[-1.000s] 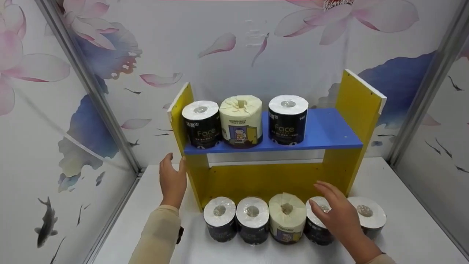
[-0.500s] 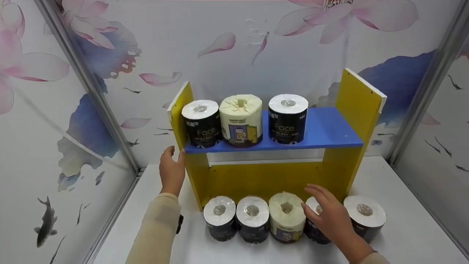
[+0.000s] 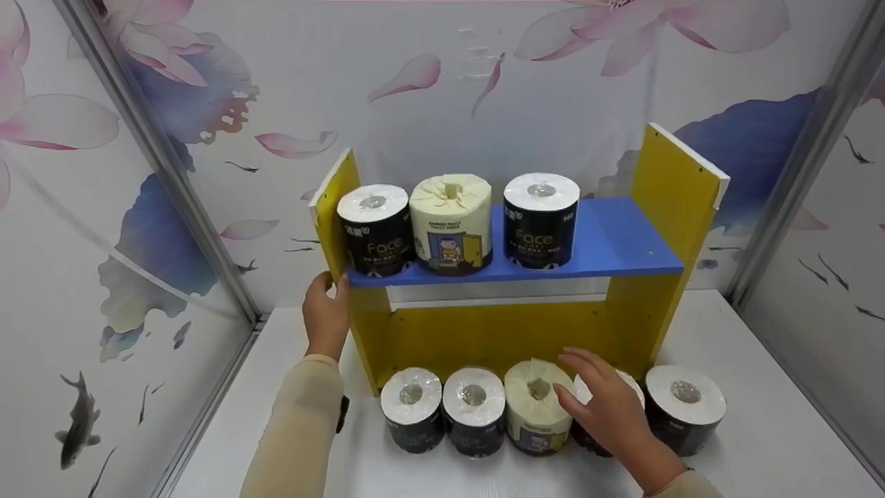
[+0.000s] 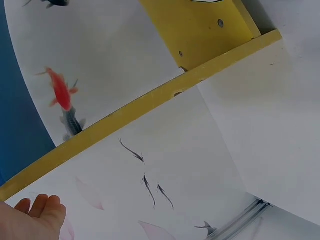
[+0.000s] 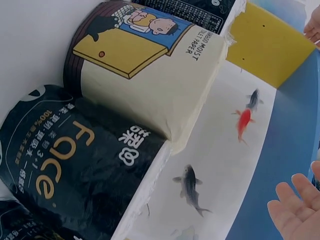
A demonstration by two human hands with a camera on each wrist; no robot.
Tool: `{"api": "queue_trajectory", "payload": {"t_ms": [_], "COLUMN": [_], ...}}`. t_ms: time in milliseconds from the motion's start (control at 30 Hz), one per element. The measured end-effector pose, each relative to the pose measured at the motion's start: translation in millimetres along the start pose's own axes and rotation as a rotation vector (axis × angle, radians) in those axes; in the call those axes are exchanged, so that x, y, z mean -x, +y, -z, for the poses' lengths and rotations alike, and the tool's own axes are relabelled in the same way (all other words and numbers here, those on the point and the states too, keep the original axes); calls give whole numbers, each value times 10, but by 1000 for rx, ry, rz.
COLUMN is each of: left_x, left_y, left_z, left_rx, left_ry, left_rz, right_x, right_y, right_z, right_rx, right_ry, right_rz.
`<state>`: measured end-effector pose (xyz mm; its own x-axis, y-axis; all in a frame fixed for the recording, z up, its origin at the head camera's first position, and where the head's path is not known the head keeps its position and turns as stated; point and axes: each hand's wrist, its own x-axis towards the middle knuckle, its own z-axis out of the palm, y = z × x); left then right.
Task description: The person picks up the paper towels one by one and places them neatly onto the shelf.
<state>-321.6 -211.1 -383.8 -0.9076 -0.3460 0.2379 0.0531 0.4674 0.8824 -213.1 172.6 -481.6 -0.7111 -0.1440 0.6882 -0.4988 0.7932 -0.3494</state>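
Both-handed reach over white tabletop (image 3: pixel 753 373)

The yellow-and-blue shelf (image 3: pixel 484 332) stands centrally. At its nine o'clock the left hand (image 3: pixel 325 317) points toward twelve by the end panel (image 3: pixel 368 328), thumb and fingers apart. At five, the right hand (image 3: pixel 608 407) angles toward half past ten, digits spread, partly hiding one of five rolls (image 3: pixel 538 418) rowed at six. Three more rolls (image 3: pixel 453 232) stand on the blue board (image 3: pixel 612 235).

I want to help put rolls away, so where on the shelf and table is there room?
The blue shelf is bare between its rightmost black roll and the yellow right panel. The white table has room right of the five front rolls. Those are crowded close together, with the right hand partly hiding one. The shelf's left end is taken.
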Motion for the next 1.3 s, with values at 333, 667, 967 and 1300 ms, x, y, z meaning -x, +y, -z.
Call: {"api": "queue_trajectory", "payload": {"t_ms": [333,667,967,1300], "left_x": [-9,-31,-47,-47], "left_y": [34,16,15,35], "left_z": [11,1,8,-2], "left_rx": [42,39,122,174], "left_ry": [15,22,-16,-28], "left_rz": [-16,-1,45,49], "right_x": [-36,-86,-145,-238], "right_y": [-120,-265,-407,-512], "right_z": [-108,-231,-307,-436], "right_rx": [-65,-76,-88,-68], "right_ry": [-35,-23,-157,-208], "right_rz": [7,51,-31,-14]}}
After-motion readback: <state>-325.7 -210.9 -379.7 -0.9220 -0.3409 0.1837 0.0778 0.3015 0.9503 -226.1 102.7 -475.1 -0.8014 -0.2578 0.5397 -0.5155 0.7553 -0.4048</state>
